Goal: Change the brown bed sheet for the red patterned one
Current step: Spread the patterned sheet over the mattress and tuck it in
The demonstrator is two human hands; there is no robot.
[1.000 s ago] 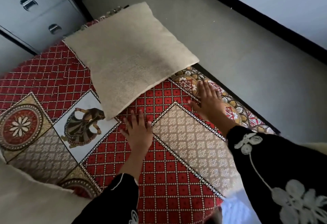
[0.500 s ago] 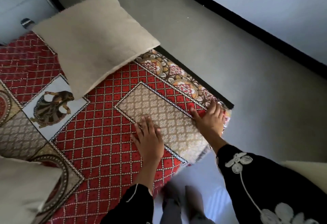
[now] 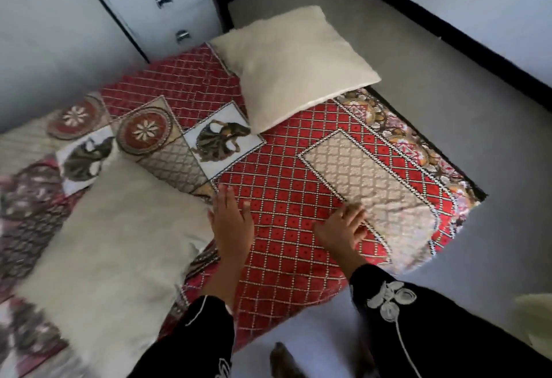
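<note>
Sheet: red patterned fabric bed sheet [image 3: 283, 198] spread flat over the low bed, reaching the far-right corner; near-right corner draped over the edge.
Brown sheet: not in view.
Left hand: left hand [image 3: 231, 222] flat on the red grid, fingers straight and close together, gripping nothing.
Right hand: right hand [image 3: 340, 229] palm down at the edge of the beige panel, fingers spread and slightly bent, blurred; gripping nothing.
Handling: probably light, soft, limp; likely to wrinkle and slide under a palm; not fragile.
Take-hold spot: best guess the loose hem at the near-right corner for tugging; flat palms enough for smoothing.
Far pillow: cream square fabric pillow [image 3: 298, 64] lying on the far end, weighing the sheet down there.
Near pillow: large cream fluffy pillow [image 3: 113, 243] on the left, just beside the left hand; in the way of smoothing leftward.
Around: white drawer unit with chrome handles [image 3: 167, 4] behind the bed; grey floor [image 3: 418, 126] to the right.
</note>
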